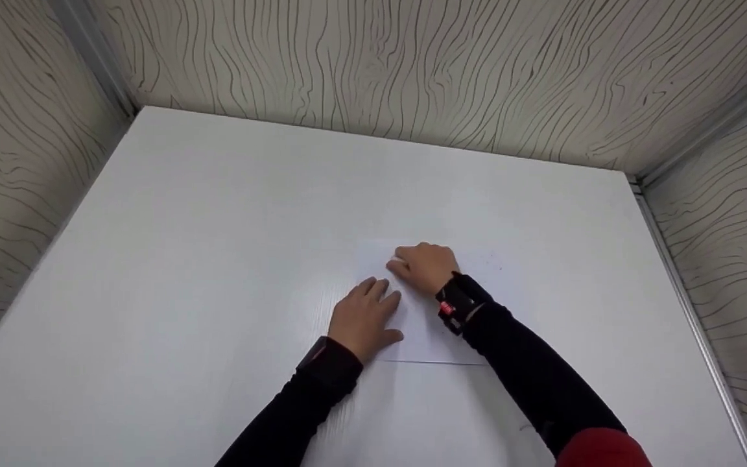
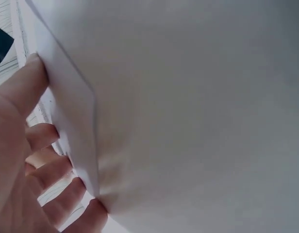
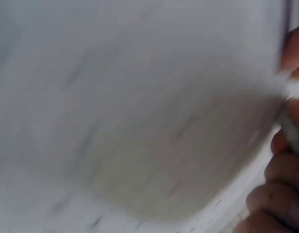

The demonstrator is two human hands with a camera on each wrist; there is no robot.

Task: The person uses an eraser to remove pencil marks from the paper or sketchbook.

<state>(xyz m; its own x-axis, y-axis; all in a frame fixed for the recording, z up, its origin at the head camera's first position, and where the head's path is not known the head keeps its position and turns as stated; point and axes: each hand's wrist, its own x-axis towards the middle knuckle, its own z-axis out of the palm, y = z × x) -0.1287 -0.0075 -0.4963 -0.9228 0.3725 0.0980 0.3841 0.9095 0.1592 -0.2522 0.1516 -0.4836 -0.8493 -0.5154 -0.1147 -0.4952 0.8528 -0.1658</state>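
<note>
A white sheet of paper lies on the white table. My left hand rests over its left side with the fingers spread, and in the left wrist view the fingertips touch the paper's edge. Farther up the sheet, my right hand has its fingers curled. Between its thumb and fingers, the right wrist view shows part of a small whitish block that looks like an eraser, mostly hidden by the hand. Small dark crumbs are scattered on the paper, to the right of this hand.
The white tabletop stretches around the sheet on all sides. Wood-grain patterned panels stand along the back, left and right edges. A metal strip runs down the right edge.
</note>
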